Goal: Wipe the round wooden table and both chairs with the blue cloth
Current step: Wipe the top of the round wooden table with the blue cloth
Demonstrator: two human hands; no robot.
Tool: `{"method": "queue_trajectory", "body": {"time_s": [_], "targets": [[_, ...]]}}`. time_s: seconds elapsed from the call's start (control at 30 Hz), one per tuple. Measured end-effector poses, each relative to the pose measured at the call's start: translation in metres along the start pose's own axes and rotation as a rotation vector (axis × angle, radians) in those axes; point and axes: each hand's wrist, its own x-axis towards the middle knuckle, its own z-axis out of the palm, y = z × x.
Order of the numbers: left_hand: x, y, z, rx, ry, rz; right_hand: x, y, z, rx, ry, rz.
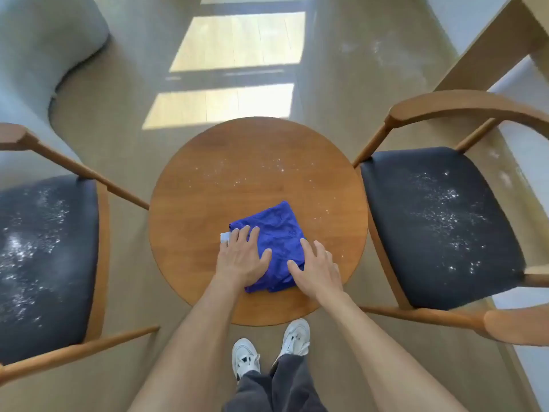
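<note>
Folded blue cloth (271, 245) lies on near half of round wooden desk (190, 203). Left hand (242, 258) and right hand (316, 270) flat on cloth's near corners, fingers straight, pressing, not gripping. Cloth looks soft, light, likely to bunch; press palm on centre. White powder beyond cloth.

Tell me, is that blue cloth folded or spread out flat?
Folded. The cloth is a compact bunched pad with layered edges near the table's front, with both hands resting flat on it.
</note>
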Motion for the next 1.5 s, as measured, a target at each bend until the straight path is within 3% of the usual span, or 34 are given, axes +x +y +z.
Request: {"method": "queue_trajectory", "body": {"time_s": [0.27,0.47,0.6,0.77,0.93,1.17,1.3,1.43,1.5], "targets": [[0.069,0.003,0.004,0.228,0.029,0.184,0.026,0.01,0.024,-0.01,0.094,0.096],[0.116,0.021,0.006,0.549,0.042,0.548,0.036,0.009,0.038,-0.028,0.144,0.174],[0.131,0.032,0.008,0.662,-0.04,0.656,0.042,0.006,0.041,-0.048,0.152,0.199],[0.135,0.025,0.002,0.689,0.022,0.6,0.056,0.001,0.031,-0.116,0.236,0.13],[0.127,-0.032,-0.018,0.543,0.099,0.382,0.09,-0.012,0.006,-0.217,0.3,-0.066],[0.103,-0.12,-0.032,0.408,0.138,0.205,0.143,-0.058,-0.003,-0.261,0.15,-0.397],[0.095,-0.121,-0.033,0.339,0.18,0.212,0.146,-0.064,-0.002,-0.294,0.213,-0.427],[0.066,-0.118,-0.021,0.34,0.459,0.352,0.12,-0.049,-0.004,-0.356,0.436,-0.546],[0.039,-0.121,-0.001,0.349,0.518,0.437,0.097,-0.031,0.006,-0.392,0.464,-0.635]]}}
